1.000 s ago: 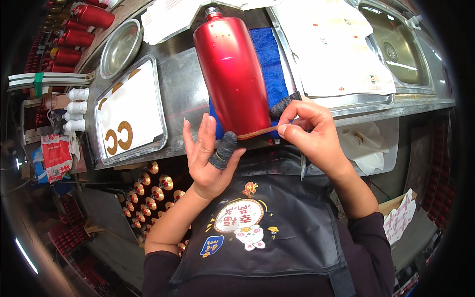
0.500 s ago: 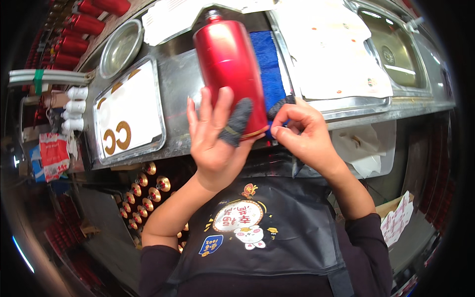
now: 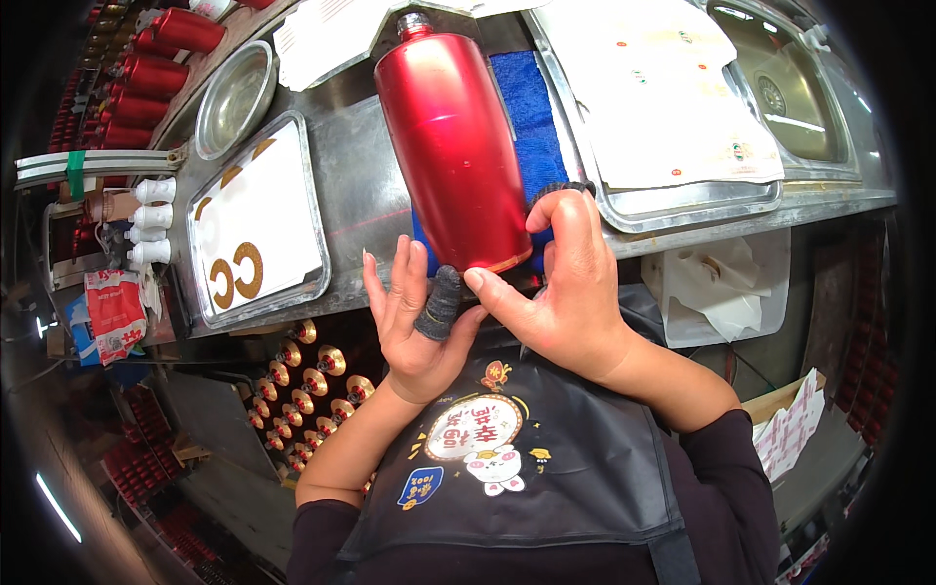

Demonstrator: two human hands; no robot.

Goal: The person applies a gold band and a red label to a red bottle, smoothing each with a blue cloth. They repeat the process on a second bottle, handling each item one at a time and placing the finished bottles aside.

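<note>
A glossy red bottle (image 3: 450, 146) lies on its side on a blue towel (image 3: 526, 107), its silvery threaded neck pointing away and its gold-edged base toward me. My right hand (image 3: 570, 302) grips the base end, thumb at the bottom edge and bent index finger against the right side. A dark grey sleeve covers that index finger. Just left of the base, my left hand (image 3: 414, 327) has its fingers stretched out. Its index finger, also in a grey sleeve, comes close to the bottle's bottom edge; whether it touches I cannot tell.
To the left, a metal tray (image 3: 317, 234) carries a white sheet with brown-gold C-shaped pieces (image 3: 249, 270). Behind it stands a steel bowl (image 3: 234, 102). A white-covered tray (image 3: 673, 190) and a sink (image 3: 770, 93) lie right. Gold-capped items (image 3: 312, 380) fill the space below the counter.
My left hand has drawn back from the bottle's side toward me. My right hand has moved in, its thumb now at the base edge.
</note>
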